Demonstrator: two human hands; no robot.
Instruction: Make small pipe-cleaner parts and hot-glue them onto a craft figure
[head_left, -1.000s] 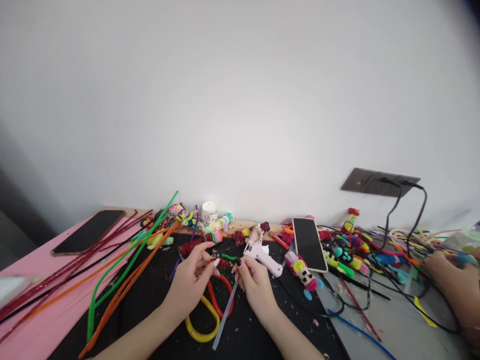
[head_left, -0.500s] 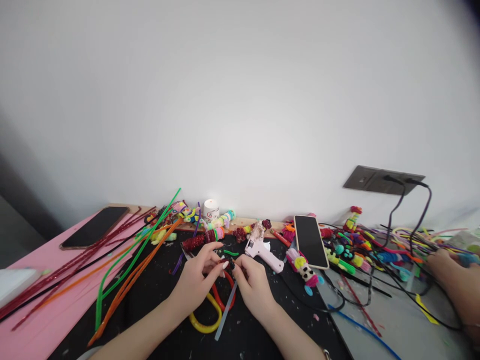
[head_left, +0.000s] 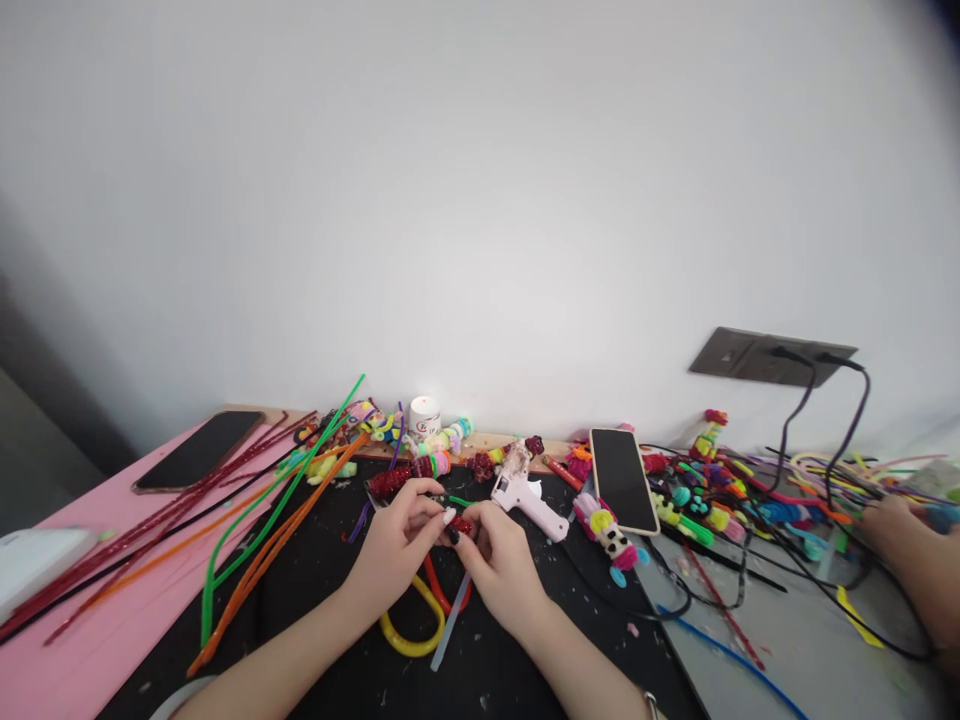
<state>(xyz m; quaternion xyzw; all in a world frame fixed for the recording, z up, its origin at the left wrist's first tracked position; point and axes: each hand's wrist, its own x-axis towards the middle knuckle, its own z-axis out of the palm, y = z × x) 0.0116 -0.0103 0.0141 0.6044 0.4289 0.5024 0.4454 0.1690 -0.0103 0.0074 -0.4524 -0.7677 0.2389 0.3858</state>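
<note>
My left hand (head_left: 395,548) and my right hand (head_left: 501,562) meet over the black mat (head_left: 315,590), fingertips pinched together on a small dark red fuzzy piece (head_left: 460,525). A short green pipe cleaner bit (head_left: 459,500) lies just behind the fingers. Under my hands lie a yellow loop (head_left: 409,630), a red loop (head_left: 439,598) and a clear glue stick (head_left: 450,622). A pink glue gun (head_left: 525,495) rests just right of my right hand.
Long green, orange and dark red pipe cleaners (head_left: 262,530) fan out at left over a pink surface with a phone (head_left: 201,450). Another phone (head_left: 623,480), small figures (head_left: 609,538) and tangled cables lie at right. Another person's hand (head_left: 904,545) works at far right. A wall socket (head_left: 772,357) holds two plugs.
My two hands have closed in on each other; the fingertips now meet on the red fuzzy piece. The view has tilted slightly.
</note>
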